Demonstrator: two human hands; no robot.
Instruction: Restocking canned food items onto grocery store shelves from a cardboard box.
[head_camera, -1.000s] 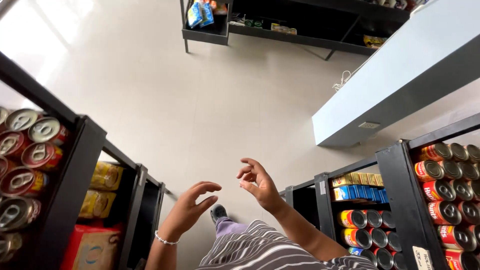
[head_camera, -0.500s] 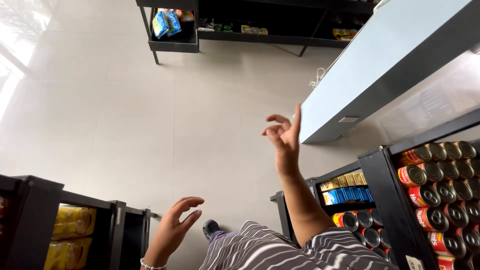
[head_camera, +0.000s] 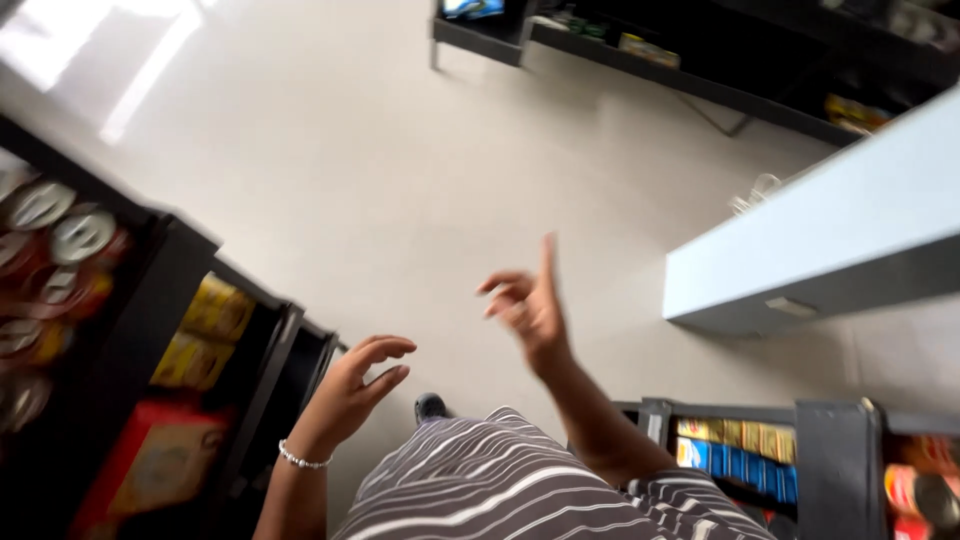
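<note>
My left hand (head_camera: 352, 390) hovers empty above the pale floor (head_camera: 330, 160), fingers curled loosely and apart, a beaded bracelet on the wrist. My right hand (head_camera: 528, 300) is raised higher in front of me, one finger pointing up and the others half bent, holding nothing. Both hands hang in the aisle between shelves, touching nothing. Below them I see my striped top (head_camera: 500, 490) and one dark shoe (head_camera: 430, 407).
A black shelf (head_camera: 170, 290) on the left carries red cans (head_camera: 60, 240), yellow packs (head_camera: 205, 330) and a red box. Lower right, another black shelf (head_camera: 830, 440) holds blue and yellow packs and cans. A white counter (head_camera: 820, 250) stands right; dark shelving (head_camera: 680, 60) lines the far side.
The view swung left, bringing the left can shelf back into sight. My right hand came down from its high reach. My left hand stayed low and curled.
</note>
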